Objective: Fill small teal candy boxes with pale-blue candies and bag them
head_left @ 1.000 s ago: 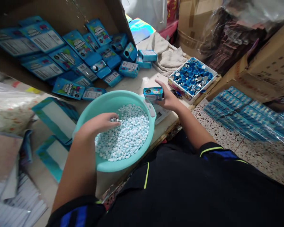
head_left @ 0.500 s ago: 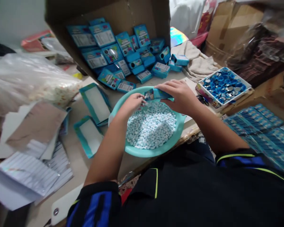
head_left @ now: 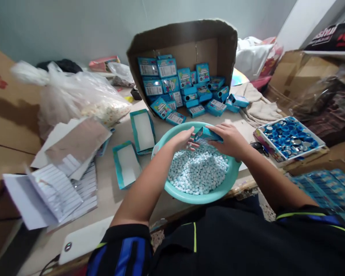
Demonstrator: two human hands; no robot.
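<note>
A small blue printed carton (head_left: 208,134) is gripped in my right hand (head_left: 231,138), tilted on its side over the far part of a turquoise basin (head_left: 172,191). Inside the basin lies a heap of small pale blue and white candies (head_left: 198,170). My left hand (head_left: 185,140) hovers over the basin's left side, beside the carton's left end. Its fingers are spread, and a few pale candies seem to be at the fingertips, too small to be sure of. Most of the carton's right half is hidden by my right hand.
Behind the basin, a tipped cardboard box (head_left: 212,50) holds several blue cartons (head_left: 166,67). Two teal-edged trays (head_left: 145,132) lie left, with papers (head_left: 77,145) and a clear bag (head_left: 83,96) beyond. To the right sits a box of blue caps (head_left: 290,138). A white phone-like device (head_left: 83,239) lies front left.
The left fingers, bunched at the carton's end before, are now spread and slightly lower. The right hand still grips the carton. The camera view has shifted upward and to the left.
</note>
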